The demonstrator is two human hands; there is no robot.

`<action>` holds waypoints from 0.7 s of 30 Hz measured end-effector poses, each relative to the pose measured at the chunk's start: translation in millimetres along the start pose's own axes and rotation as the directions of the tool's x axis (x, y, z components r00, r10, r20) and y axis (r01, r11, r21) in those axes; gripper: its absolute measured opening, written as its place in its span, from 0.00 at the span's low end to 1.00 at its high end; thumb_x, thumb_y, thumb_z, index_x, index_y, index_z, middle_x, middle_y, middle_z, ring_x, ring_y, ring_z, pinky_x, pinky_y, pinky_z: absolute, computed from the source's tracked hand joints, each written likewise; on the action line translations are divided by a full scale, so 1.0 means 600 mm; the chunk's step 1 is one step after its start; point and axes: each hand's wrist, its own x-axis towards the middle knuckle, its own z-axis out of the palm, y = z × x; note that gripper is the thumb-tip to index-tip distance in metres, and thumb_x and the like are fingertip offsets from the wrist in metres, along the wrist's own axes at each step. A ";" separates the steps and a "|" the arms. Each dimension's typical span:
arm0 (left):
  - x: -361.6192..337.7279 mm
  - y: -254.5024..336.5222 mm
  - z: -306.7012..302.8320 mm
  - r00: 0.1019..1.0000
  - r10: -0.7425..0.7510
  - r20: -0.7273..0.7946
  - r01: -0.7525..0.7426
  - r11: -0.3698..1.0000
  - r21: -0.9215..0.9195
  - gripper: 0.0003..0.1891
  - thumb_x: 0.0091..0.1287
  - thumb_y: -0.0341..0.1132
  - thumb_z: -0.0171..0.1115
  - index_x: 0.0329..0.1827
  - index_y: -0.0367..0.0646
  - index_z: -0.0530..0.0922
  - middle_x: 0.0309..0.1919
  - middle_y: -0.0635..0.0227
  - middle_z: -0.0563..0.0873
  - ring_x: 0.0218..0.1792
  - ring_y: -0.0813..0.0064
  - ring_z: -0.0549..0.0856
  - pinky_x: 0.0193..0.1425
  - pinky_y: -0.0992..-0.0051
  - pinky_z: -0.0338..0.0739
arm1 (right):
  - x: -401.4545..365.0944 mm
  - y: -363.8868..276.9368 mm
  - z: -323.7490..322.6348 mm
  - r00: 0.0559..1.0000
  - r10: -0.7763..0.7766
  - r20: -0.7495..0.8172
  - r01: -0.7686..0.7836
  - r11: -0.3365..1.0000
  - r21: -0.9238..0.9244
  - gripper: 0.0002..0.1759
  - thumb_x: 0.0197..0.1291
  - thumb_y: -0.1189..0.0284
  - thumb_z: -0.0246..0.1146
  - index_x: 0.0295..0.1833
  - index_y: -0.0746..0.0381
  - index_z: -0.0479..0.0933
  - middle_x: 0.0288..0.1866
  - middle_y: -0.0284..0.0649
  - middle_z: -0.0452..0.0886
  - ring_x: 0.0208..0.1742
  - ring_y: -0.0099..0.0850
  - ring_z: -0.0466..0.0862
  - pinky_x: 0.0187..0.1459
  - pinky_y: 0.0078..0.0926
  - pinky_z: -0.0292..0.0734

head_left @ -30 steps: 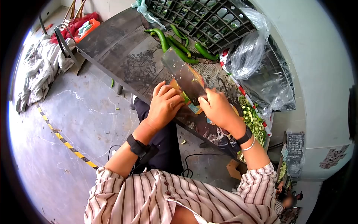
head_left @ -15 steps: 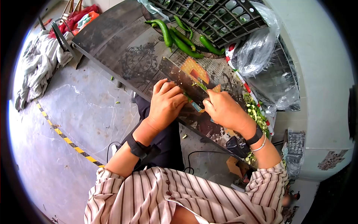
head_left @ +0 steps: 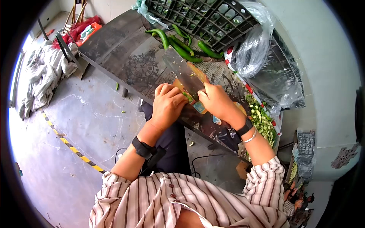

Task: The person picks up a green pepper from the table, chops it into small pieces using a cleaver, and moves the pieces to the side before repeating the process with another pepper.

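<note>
Right hand [head_left: 217, 99] clamped round cleaver [head_left: 185, 70], blade slanting to far left. Left hand [head_left: 167, 104] pinched on green chilli piece [head_left: 188, 96], just left of blade. Whole green chillies [head_left: 181, 44] farther off on bench [head_left: 108, 40]; printed clock motif [head_left: 140, 68], markings too small to read.

No words, brands or numbers can be read around me at this dark table [head_left: 108, 36]. A clock dial [head_left: 142, 67] printed on its top carries markings too faint to make out, and a small blue-and-orange printed patch [head_left: 200, 108] near its edge is equally illegible. To my right, a brownish label [head_left: 345, 156] on a pale panel [head_left: 334, 110] is too blurred to decipher.
</note>
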 end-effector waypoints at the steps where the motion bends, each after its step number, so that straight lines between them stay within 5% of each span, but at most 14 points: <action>1: 0.001 -0.002 0.000 1.000 -0.007 -0.007 0.007 1.000 0.004 0.05 0.52 0.33 0.70 0.31 0.48 0.83 0.31 0.72 0.80 0.44 0.66 0.78 0.63 0.62 0.68 | -0.005 0.000 -0.004 1.000 -0.015 -0.022 0.015 1.000 -0.003 0.12 0.64 0.71 0.56 0.34 0.70 0.72 0.26 0.62 0.78 0.33 0.61 0.80 0.35 0.53 0.74; 11: -0.001 0.001 -0.004 1.000 0.010 0.003 -0.010 1.000 -0.024 0.06 0.51 0.33 0.70 0.31 0.48 0.83 0.35 0.74 0.82 0.48 0.65 0.79 0.60 0.63 0.70 | -0.013 -0.011 -0.032 0.987 -0.082 0.136 0.096 0.991 -0.096 0.13 0.64 0.71 0.56 0.31 0.70 0.71 0.24 0.61 0.76 0.32 0.60 0.80 0.35 0.51 0.74; 15: 0.000 0.003 -0.002 1.000 0.007 -0.011 -0.007 1.000 -0.003 0.04 0.51 0.34 0.67 0.28 0.50 0.80 0.32 0.76 0.79 0.47 0.69 0.78 0.61 0.65 0.70 | -0.001 -0.015 -0.048 0.963 0.038 0.266 -0.036 0.999 -0.009 0.14 0.64 0.69 0.58 0.32 0.71 0.71 0.25 0.62 0.76 0.33 0.61 0.79 0.36 0.50 0.74; 21: -0.001 0.003 -0.007 0.998 -0.025 0.052 0.025 1.000 -0.009 0.07 0.50 0.33 0.71 0.32 0.49 0.83 0.35 0.74 0.82 0.48 0.64 0.79 0.60 0.64 0.70 | -0.003 -0.016 -0.032 0.972 0.036 0.234 -0.038 0.999 0.006 0.13 0.65 0.70 0.57 0.33 0.71 0.71 0.26 0.63 0.77 0.34 0.62 0.79 0.36 0.51 0.74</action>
